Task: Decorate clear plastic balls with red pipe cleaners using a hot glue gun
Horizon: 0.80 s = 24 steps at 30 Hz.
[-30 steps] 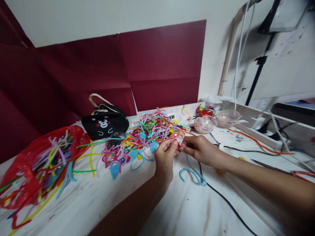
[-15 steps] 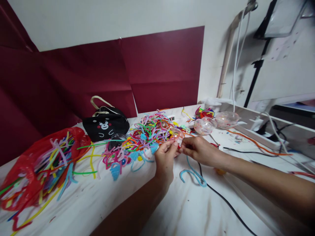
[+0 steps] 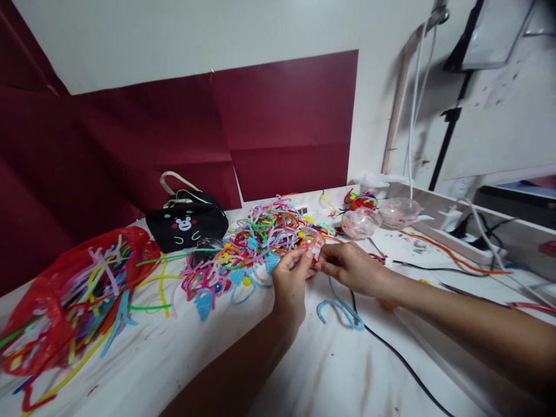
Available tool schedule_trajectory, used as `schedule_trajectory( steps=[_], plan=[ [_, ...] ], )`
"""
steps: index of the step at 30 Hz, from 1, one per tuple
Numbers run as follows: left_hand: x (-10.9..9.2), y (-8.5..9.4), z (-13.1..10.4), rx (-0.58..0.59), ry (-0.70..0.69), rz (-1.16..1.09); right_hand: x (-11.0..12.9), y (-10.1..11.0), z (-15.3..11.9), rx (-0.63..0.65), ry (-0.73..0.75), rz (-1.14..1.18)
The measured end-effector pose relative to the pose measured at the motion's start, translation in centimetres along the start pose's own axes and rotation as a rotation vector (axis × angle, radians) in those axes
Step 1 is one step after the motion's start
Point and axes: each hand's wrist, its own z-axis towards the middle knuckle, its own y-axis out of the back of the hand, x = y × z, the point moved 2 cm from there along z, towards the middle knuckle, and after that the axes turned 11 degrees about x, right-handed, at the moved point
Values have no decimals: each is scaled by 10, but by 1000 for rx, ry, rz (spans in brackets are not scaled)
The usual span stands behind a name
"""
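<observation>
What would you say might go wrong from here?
The clear ball could slip: the left hand seems to hold it by fingertips only, while the right hand pinches something red. The black cable, crossing the light-blue pipe cleaner, might drag it if tugged. The red-handled pointed tool might scratch the right forearm near it.

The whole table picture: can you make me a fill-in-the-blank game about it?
1. The left hand and the right hand pinch at a small bit coloured ____.
2. The plastic bag full of fuzzy sticks is on the ____ side of the picture.
3. The cloth bag with a bear face is coloured ____.
4. The curly stick lying just below the hands is light ____.

Missing words: red; left; black; blue.
</observation>
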Motion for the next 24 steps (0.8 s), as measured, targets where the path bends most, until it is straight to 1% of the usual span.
schedule_trajectory(
  steps=[4, 8, 13, 20, 24],
  plan=[
    [0, 1, 0, 4, 8, 12, 1, -2, -1, -10, -9, -18],
    [0, 1, 2, -18, -4, 35, 0, -5, -3, -35, -2, -17],
    [-5, 0, 3, -6, -20, 33, 0, -7, -5, -41, -5, -20],
    [-2, 6, 5, -40, 45, 24, 2, -8, -9, -69, 7, -23],
    [-4, 5, 5, -79, 82, -41, 2, -9, -11, -95, 19, -35]
  ],
)
